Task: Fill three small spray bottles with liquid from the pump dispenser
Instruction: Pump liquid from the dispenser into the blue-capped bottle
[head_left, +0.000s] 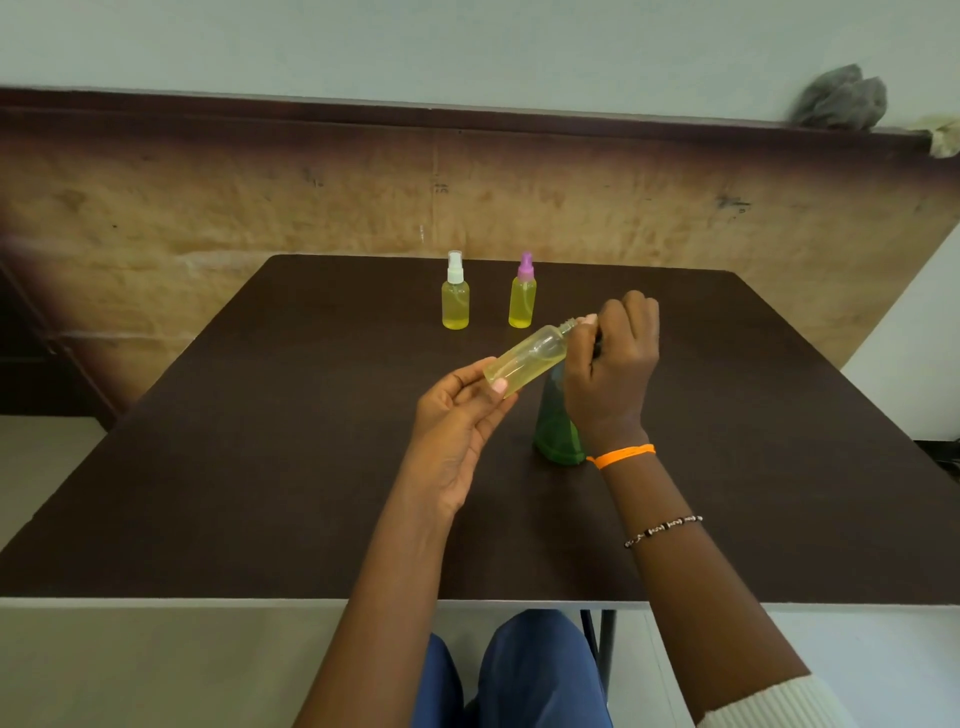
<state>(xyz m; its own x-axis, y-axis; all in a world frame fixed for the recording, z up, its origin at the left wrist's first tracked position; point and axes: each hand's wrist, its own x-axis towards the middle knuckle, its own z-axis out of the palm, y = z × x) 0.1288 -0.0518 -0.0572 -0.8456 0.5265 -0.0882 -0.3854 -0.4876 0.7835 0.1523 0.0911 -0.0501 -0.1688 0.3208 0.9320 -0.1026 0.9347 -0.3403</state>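
Dark table (260, 441), frame centre. On it I see the green pump dispenser (556, 431), its top hidden beneath my right hand (610, 358), fingers curled, apparently over the pump. My left hand (457, 415) pinches the tilted uncapped bottle (530, 361), neck at the right fingertips. Upper centre: white-capped bottle (455, 299) and pink-capped bottle (522, 301) stand filled.

Three spray bottles (455, 301), one pump dispenser (556, 426).

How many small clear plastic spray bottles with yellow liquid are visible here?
3. The white-capped spray bottle and the pink-capped spray bottle stand upright side by side at the table's far side. The uncapped spray bottle is tilted in the left hand. None seems hidden.
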